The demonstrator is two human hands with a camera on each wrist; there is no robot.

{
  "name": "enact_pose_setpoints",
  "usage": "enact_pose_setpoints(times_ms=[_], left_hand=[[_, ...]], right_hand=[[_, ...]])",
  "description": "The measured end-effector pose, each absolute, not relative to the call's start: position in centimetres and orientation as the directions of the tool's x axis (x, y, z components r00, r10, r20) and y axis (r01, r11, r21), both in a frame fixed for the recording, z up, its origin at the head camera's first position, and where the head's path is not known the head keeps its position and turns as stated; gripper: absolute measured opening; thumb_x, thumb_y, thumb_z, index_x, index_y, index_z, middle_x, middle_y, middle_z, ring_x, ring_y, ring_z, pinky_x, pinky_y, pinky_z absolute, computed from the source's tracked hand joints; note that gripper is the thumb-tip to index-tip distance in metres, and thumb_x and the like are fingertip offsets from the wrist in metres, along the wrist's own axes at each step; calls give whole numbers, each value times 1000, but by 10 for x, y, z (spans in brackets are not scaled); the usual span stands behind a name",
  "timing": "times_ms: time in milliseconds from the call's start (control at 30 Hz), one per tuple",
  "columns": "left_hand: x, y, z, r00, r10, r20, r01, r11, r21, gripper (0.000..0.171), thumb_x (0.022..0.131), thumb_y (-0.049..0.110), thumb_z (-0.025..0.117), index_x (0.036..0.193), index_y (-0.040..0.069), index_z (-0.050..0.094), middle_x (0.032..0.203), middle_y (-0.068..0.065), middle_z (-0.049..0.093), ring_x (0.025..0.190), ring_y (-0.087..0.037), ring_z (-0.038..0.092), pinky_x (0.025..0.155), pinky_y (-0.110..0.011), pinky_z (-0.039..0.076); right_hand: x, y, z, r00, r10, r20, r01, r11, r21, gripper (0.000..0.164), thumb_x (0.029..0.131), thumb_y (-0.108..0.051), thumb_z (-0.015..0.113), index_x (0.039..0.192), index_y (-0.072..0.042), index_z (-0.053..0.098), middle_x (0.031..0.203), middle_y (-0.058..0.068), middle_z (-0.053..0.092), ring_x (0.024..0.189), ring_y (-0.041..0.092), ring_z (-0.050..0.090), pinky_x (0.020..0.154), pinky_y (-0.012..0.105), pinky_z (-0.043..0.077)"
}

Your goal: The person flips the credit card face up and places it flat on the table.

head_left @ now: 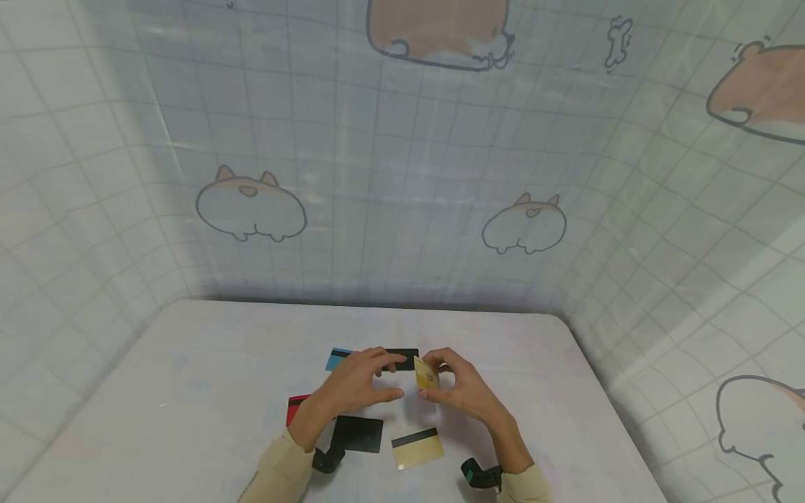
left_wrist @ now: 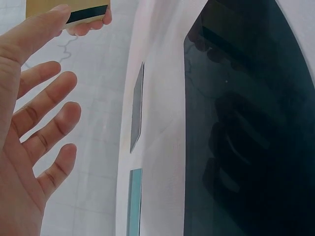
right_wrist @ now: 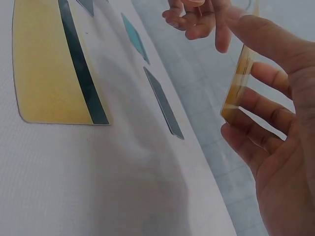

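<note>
My right hand [head_left: 464, 385] pinches a gold card [head_left: 425, 374] on edge between thumb and fingers, raised above the table. The right wrist view shows this card [right_wrist: 238, 88] nearly side-on; in the left wrist view a dark stripe crosses it. To its left, my left hand [head_left: 353, 383] holds nothing, its fingers spread and relaxed [left_wrist: 49, 130]. Behind the hands lie a black card [head_left: 409, 355] and a blue card [head_left: 337, 359], the latter partly covered by the left hand. Nearer me are another black card [head_left: 361, 434] and a second gold card [head_left: 418, 453] with a dark stripe.
A red card [head_left: 297, 408] lies at the left, partly hidden by the left forearm. The white table [head_left: 220, 377] ends at a curtain [head_left: 402, 251] with a grid and cartoon animals. Dark wrist devices [head_left: 481, 475] hang below both wrists.
</note>
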State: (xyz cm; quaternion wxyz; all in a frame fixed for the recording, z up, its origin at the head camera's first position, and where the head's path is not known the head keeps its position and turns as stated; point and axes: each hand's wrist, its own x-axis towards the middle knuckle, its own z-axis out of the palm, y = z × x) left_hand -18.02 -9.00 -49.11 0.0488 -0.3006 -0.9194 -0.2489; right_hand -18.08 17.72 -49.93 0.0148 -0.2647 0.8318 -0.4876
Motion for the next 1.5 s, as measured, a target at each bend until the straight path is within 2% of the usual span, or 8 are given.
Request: enact_pose_setpoints(times_ms=[300, 533, 767, 1000, 1267, 1500], left_hand=[[-176, -88, -489, -810, 536, 238, 582, 687, 435, 62, 84, 55, 75, 137, 26, 60, 108, 5, 66, 88, -13, 58, 78, -35, 51], [-175, -87, -493, -803, 550, 229, 592, 690, 416, 63, 85, 61, 72, 137, 28, 60, 107, 7, 65, 88, -11, 57, 78, -31, 51], [-173, -84, -495, -802, 558, 216, 591, 686, 425, 57, 84, 58, 74, 132, 28, 65, 104, 5, 65, 85, -14, 57, 73, -29, 49], [-171, -82, -497, -800, 555, 228, 594, 680, 428, 60, 83, 58, 75, 132, 24, 65, 105, 4, 65, 87, -16, 60, 73, -28, 50], [-168, -80, -497, -820, 533, 208, 569, 719, 400, 57, 81, 66, 72, 126, 32, 66, 107, 8, 65, 89, -9, 57, 74, -28, 48], [-167, -79, -497, -803, 539, 255, 596, 728, 339, 55, 78, 65, 75, 121, 31, 69, 101, 10, 64, 84, -5, 54, 72, -27, 48]], right_hand=[[-178, 178, -497, -869, -454, 196, -420, 470, -777, 58, 77, -43, 87, 126, -28, 58, 121, -11, 59, 110, 16, 58, 100, 55, 46], [-176, 178, -499, -855, -490, 170, -463, 572, -677, 57, 79, -48, 83, 127, -28, 59, 122, -12, 56, 113, 15, 55, 97, 49, 49], [-175, 176, -503, -846, -507, 163, -494, 632, -597, 59, 79, -56, 80, 127, -28, 60, 121, -13, 56, 112, 12, 54, 95, 44, 49], [-174, 175, -507, -839, -518, 164, -510, 646, -568, 59, 79, -59, 79, 126, -29, 61, 119, -14, 56, 109, 11, 53, 93, 42, 50], [-171, 173, -508, -837, -521, 167, -519, 659, -545, 56, 78, -55, 82, 124, -31, 61, 117, -15, 55, 108, 9, 52, 93, 39, 50], [-170, 174, -506, -820, -541, 186, -548, 648, -530, 57, 78, -55, 82, 125, -29, 61, 118, -13, 56, 109, 9, 53, 93, 38, 50]])
